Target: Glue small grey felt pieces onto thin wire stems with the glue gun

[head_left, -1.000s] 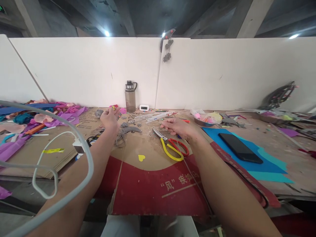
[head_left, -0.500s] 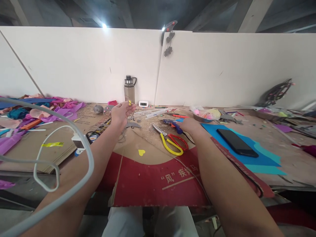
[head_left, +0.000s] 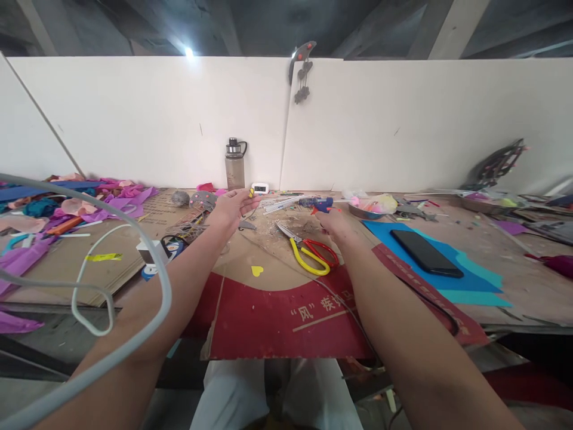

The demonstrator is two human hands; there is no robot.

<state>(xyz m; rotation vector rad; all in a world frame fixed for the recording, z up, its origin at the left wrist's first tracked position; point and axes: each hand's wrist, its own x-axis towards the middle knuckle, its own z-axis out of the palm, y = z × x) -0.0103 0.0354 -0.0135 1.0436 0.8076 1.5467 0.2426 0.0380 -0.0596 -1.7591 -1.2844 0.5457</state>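
Two hands work above one table; the left hand pinches one small yellow piece between thumb and forefinger, its other fingers loosely extended; the right hand is closed around the handle of one blue glue gun with an orange trigger, its nozzle directed left, towards the left hand but well apart from it.

The yellow piece sits at the left hand's fingertips, on the side facing the right hand; it is too small to make out its shape. One yellow heart lies flat on the cardboard, nearer the person than both hands and between them sideways; one pair of scissors, with one yellow and one red handle, lies just beside the right forearm, blades slightly parted and pointing away from the person.

Beyond the hands stand one bottle and one small digital clock; several white sticks lie between the hands, overlapping too much to count; to the right are one bowl of pink and yellow bits and one black phone on two sheets, one blue, one turquoise; one grey ball rests to the left.
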